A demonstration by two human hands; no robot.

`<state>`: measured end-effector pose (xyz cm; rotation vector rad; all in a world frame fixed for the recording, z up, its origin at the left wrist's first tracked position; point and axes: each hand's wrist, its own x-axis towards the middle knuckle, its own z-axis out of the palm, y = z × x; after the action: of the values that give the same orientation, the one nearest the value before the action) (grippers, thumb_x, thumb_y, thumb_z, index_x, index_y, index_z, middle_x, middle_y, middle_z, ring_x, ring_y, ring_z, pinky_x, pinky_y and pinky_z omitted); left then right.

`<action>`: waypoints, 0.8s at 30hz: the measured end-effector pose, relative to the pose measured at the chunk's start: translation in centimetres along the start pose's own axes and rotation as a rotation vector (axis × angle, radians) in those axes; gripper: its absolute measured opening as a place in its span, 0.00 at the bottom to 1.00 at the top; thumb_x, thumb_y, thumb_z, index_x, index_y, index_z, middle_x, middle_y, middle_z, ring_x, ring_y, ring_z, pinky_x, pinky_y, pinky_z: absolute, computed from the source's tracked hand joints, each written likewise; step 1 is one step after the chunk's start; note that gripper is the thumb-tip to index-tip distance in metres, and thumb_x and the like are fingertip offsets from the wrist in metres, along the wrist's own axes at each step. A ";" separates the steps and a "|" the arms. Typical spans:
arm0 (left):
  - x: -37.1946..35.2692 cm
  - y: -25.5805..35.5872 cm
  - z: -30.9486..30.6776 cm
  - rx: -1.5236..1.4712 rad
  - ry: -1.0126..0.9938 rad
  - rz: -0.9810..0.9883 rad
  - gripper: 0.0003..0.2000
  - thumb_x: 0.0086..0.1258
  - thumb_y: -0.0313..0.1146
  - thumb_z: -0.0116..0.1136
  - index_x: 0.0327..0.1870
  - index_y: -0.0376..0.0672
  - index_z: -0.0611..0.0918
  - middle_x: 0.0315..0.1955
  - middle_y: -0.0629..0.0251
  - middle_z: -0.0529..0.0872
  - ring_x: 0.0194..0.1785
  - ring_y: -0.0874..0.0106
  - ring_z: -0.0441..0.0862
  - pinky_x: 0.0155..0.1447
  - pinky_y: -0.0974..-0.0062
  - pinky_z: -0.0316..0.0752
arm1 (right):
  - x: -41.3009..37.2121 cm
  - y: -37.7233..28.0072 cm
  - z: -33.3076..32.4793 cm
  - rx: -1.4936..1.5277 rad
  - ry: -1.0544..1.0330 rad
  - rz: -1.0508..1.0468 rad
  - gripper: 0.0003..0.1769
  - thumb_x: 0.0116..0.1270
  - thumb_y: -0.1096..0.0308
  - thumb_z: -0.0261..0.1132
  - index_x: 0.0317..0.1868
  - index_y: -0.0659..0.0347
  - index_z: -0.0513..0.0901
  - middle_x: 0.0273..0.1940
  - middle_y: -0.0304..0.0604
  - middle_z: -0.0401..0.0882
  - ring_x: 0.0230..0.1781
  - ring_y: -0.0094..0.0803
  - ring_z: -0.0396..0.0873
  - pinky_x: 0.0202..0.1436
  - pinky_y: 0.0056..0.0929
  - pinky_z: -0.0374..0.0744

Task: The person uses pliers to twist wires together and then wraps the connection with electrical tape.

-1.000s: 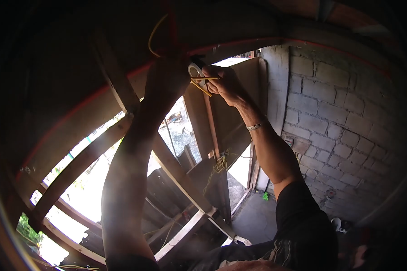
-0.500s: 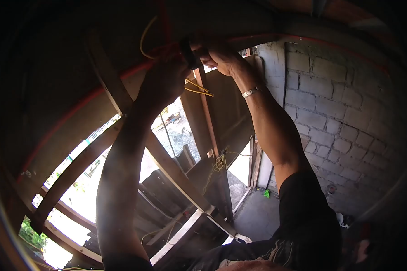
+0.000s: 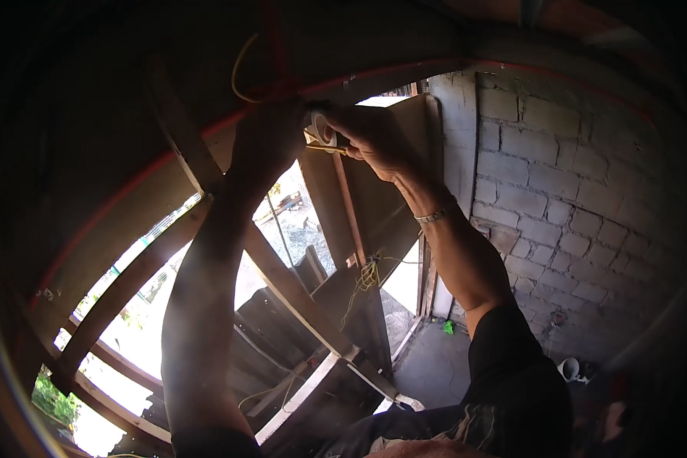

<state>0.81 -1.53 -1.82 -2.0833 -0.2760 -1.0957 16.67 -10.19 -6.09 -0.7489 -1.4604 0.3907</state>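
Overhead, my right hand is closed around a roll of black electrical tape whose pale core faces me. Just left of it, my left hand is raised in deep shadow at the red conduit. It looks closed, but what its fingers grip is lost in the dark. A yellow wire curves above the left hand. Below the tape roll, a yellow wire end pokes out between the hands.
Wooden framing crosses below my arms, with corrugated sheets behind it. A tangle of yellow wire hangs by a post. On the right stands a block wall; a white container sits low beside it.
My right hand has come lower with the tape roll, which has turned from edge-on to show its core. The yellow wire ends are now mostly behind the hand. My left hand stays nearly in place.
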 end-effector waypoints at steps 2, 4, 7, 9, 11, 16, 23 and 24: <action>0.2 0.1 0.1 -0.081 -0.031 -0.064 0.06 0.65 0.30 0.53 0.37 0.42 0.81 0.36 0.57 0.83 0.40 0.59 0.83 0.40 0.62 0.78 | 0.0 -1.4 -0.8 0.225 -0.148 -0.047 0.14 0.67 0.58 0.64 0.28 0.58 0.79 0.23 0.30 0.72 0.17 0.12 0.58 0.18 0.15 0.54; 0.3 0.4 -0.1 -0.168 -0.069 -0.132 0.06 0.66 0.31 0.53 0.36 0.41 0.81 0.34 0.57 0.83 0.39 0.59 0.83 0.40 0.62 0.78 | 1.6 -1.3 -1.3 0.504 -0.083 0.083 0.13 0.69 0.58 0.61 0.32 0.58 0.79 0.18 0.27 0.65 0.13 0.13 0.54 0.16 0.15 0.50; 0.4 0.6 -0.7 -0.289 -0.189 -0.157 0.06 0.67 0.31 0.52 0.34 0.41 0.81 0.30 0.57 0.82 0.37 0.58 0.82 0.39 0.62 0.78 | 5.6 -0.8 -2.2 0.557 -0.207 0.100 0.17 0.71 0.54 0.57 0.30 0.56 0.78 0.16 0.26 0.61 0.13 0.14 0.53 0.15 0.15 0.50; 0.4 0.8 -0.7 -0.261 -0.130 -0.119 0.07 0.68 0.32 0.51 0.36 0.40 0.80 0.32 0.55 0.82 0.38 0.57 0.82 0.40 0.60 0.77 | 8.3 0.6 -2.8 0.327 -0.253 0.170 0.19 0.73 0.50 0.53 0.30 0.54 0.76 0.16 0.27 0.60 0.12 0.15 0.51 0.15 0.17 0.50; 0.6 1.1 -1.4 -0.278 -0.144 -0.192 0.07 0.68 0.32 0.51 0.38 0.40 0.80 0.34 0.54 0.82 0.39 0.56 0.82 0.42 0.60 0.77 | 8.7 2.7 -1.8 0.245 -0.167 0.231 0.20 0.74 0.48 0.50 0.31 0.54 0.74 0.15 0.28 0.59 0.12 0.16 0.51 0.15 0.17 0.50; -0.2 0.4 0.3 -0.215 0.037 -0.209 0.09 0.66 0.30 0.52 0.45 0.43 0.78 0.38 0.54 0.82 0.43 0.55 0.81 0.44 0.59 0.77 | 5.1 4.6 0.4 0.351 -0.025 0.153 0.27 0.74 0.44 0.46 0.28 0.56 0.74 0.16 0.28 0.58 0.14 0.15 0.52 0.18 0.18 0.52; -0.1 1.3 -0.7 -0.151 0.009 -0.151 0.14 0.59 0.27 0.54 0.47 0.46 0.79 0.38 0.58 0.83 0.44 0.58 0.82 0.43 0.62 0.79 | 0.3 1.9 0.7 0.291 0.038 0.115 0.16 0.67 0.55 0.64 0.29 0.58 0.79 0.16 0.25 0.58 0.16 0.12 0.54 0.19 0.17 0.53; -0.1 1.2 -0.8 -0.168 0.046 -0.130 0.13 0.58 0.26 0.55 0.45 0.46 0.79 0.38 0.59 0.83 0.44 0.59 0.82 0.43 0.63 0.79 | 0.1 0.9 0.4 0.291 0.039 0.115 0.16 0.67 0.55 0.64 0.29 0.58 0.79 0.16 0.25 0.58 0.16 0.12 0.54 0.19 0.17 0.53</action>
<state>0.85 -2.94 -2.24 -2.2094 -0.3094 -1.2810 16.47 -9.41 -6.59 -0.6030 -1.2922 0.6578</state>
